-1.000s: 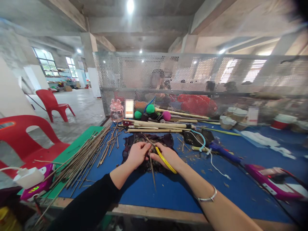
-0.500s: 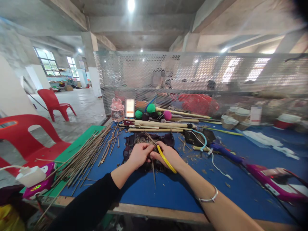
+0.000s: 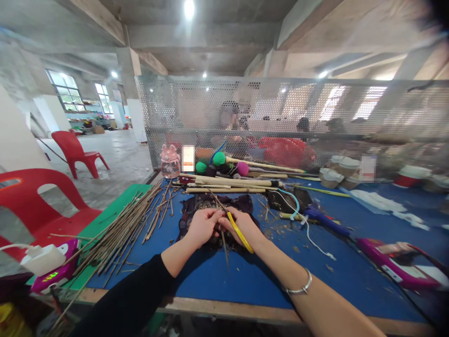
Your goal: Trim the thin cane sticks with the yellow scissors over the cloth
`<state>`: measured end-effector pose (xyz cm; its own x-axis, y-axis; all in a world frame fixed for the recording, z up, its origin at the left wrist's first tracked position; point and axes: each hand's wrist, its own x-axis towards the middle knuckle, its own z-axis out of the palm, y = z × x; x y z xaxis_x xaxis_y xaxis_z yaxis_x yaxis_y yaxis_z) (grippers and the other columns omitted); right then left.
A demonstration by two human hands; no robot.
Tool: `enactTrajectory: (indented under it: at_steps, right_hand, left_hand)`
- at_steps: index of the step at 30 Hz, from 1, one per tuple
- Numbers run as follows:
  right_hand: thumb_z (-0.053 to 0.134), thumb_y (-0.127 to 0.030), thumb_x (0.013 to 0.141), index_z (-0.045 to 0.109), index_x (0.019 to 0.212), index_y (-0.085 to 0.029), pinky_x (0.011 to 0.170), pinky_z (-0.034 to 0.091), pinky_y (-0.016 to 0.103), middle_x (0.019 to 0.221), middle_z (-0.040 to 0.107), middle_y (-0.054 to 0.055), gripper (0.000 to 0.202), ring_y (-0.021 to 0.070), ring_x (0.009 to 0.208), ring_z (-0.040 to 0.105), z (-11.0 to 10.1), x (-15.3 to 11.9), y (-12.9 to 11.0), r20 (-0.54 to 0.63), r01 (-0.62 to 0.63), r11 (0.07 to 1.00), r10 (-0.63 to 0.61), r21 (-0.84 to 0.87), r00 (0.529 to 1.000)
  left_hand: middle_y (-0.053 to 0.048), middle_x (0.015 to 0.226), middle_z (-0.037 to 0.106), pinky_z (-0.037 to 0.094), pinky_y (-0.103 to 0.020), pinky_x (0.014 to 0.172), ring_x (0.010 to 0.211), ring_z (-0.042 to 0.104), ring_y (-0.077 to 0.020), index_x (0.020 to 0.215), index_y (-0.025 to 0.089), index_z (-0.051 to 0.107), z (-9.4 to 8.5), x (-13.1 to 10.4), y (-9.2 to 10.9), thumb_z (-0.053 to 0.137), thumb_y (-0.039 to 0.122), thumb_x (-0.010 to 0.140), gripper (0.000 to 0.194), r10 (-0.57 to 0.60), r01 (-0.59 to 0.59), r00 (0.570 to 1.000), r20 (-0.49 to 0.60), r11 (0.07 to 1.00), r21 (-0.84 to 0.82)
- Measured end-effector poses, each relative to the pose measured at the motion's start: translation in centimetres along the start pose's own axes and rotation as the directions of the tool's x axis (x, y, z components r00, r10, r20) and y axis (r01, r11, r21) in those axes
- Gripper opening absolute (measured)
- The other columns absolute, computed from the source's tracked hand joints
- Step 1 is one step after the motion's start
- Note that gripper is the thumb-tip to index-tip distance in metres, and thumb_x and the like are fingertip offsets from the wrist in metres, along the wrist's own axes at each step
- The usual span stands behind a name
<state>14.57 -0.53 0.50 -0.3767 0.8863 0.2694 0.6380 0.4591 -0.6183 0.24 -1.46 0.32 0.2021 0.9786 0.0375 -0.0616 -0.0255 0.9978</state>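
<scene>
L hand (image 3: pixel 202 228) approx. mid-surface, thumb + index pinched tog. on thin stick (image 3: pixel 225 250); exact contact pt hidden by fingers. Stick's lower end pokes out betw. hands, aimed at near edge of blue surface (image 3: pixel 196 276). R hand (image 3: pixel 243 225) curled round yellow-handled tool (image 3: pixel 240 231), fingertips right by L hand's; tool's slim dark end angles twd far edge. Both hands over dark cloth (image 3: pixel 246 203), which lies crumpled mid-surface w/ brown bits on it.

Containers: bottle (image 3: pixel 170 161) w/ pink eared lid + clear body, upright at far L corner; contents can't be made out. Lidded cups (image 3: pixel 331 179) grouped nr far edge, R side; red cup (image 3: pixel 407 180) w/ white lid further twd R edge. Insides of cups n/v. Dark mat (image 3: pixel 289 200), R of cloth, w/ scraps on it.

Labels/writing: white card (image 3: pixel 188 158) just beside bottle, orange band low down, text illegible. Purple device (image 3: pixel 54 271) nr L corner of near edge has lit green digits, too small to read; white plug (image 3: pixel 44 259) sits on it. 2nd purple unit (image 3: pixel 396 264) nr R edge, no readable mark.

Also: loose pile of brown sticks (image 3: pixel 119 234) along L edge; pale rods (image 3: pixel 228 190) + green ball (image 3: pixel 219 158) twd far edge.
</scene>
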Motion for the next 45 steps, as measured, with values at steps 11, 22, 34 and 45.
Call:
enactTrajectory:
  at_steps: [11, 22, 34, 45]
  right_hand:
    - [0.057, -0.047, 0.069, 0.045, 0.101, -0.02, 0.061, 0.038, 0.023, 0.085, 0.059, 0.005, 0.044, 0.0152, 0.07, 0.055, -0.2, -0.2, -0.1, 0.029, 0.007, 0.992, -0.004, -0.127, 1.0]
    - [0.051, -0.05, 0.073, 0.053, 0.093, -0.022, 0.05, 0.035, 0.021, 0.068, 0.061, 0.001, 0.035, 0.0139, 0.056, 0.054, 0.3, -0.1, 0.7, -0.038, -0.027, 0.993, 0.023, -0.118, 0.999]
    - [0.048, -0.05, 0.076, 0.055, 0.093, -0.021, 0.055, 0.038, 0.022, 0.071, 0.064, 0.002, 0.034, 0.0148, 0.06, 0.058, 0.5, 0.1, 0.8, -0.018, -0.014, 0.996, 0.012, -0.094, 1.0]
    - [0.053, -0.06, 0.067, 0.043, 0.11, -0.019, 0.067, 0.038, 0.026, 0.093, 0.058, 0.009, 0.06, 0.0203, 0.086, 0.055, 0.0, -0.3, 0.2, -0.031, 0.008, 0.964, -0.016, -0.267, 0.999]
  left_hand:
    - [0.003, 0.054, 0.053, 0.034, -0.017, 0.033, 0.033, 0.042, -0.0049, 0.075, 0.012, 0.053, 0.1, 0.2, 0.0, 0.052, 0.04, 0.072, 0.029, -0.008, 0.01, 0.999, 0.033, 0.998, -0.062]
    - [0.005, 0.049, 0.05, 0.037, -0.015, 0.033, 0.034, 0.043, -0.0046, 0.075, 0.013, 0.052, 0.1, 0.1, 0.2, 0.051, 0.041, 0.073, 0.027, -0.046, 0.046, 0.999, 0.009, 0.998, -0.031]
    - [0.001, 0.053, 0.054, 0.039, -0.016, 0.034, 0.041, 0.049, -0.0067, 0.077, 0.013, 0.057, -0.2, 0.5, -0.5, 0.053, 0.042, 0.072, 0.03, -0.027, 0.026, 0.999, -0.024, 1.0, -0.017]
    - [0.002, 0.053, 0.053, 0.033, -0.016, 0.031, 0.033, 0.04, -0.0034, 0.064, 0.011, 0.056, -0.3, 0.3, -0.5, 0.059, 0.046, 0.066, 0.035, 0.028, -0.026, 0.998, -0.055, 0.999, 0.043]
